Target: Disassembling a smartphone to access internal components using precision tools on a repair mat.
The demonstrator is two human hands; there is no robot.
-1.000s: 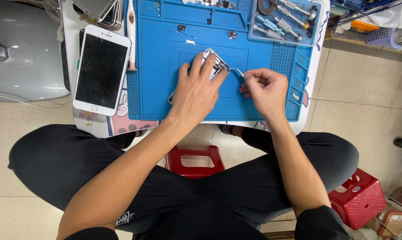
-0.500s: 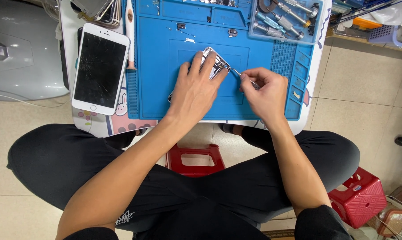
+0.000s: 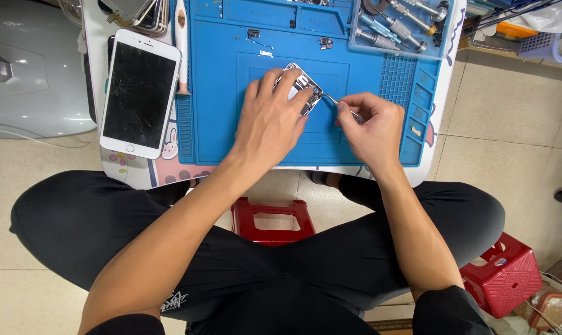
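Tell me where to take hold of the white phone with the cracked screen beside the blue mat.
Grip the white phone across its two long edges, near the middle, coming from straight above. It lies flat, screen up, and its bottom end hangs a little over the table edge toward the knees, so that end is also free. Avoid pressing the cracked glass.

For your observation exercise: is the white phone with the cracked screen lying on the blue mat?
No, the white phone lies left of the blue mat.
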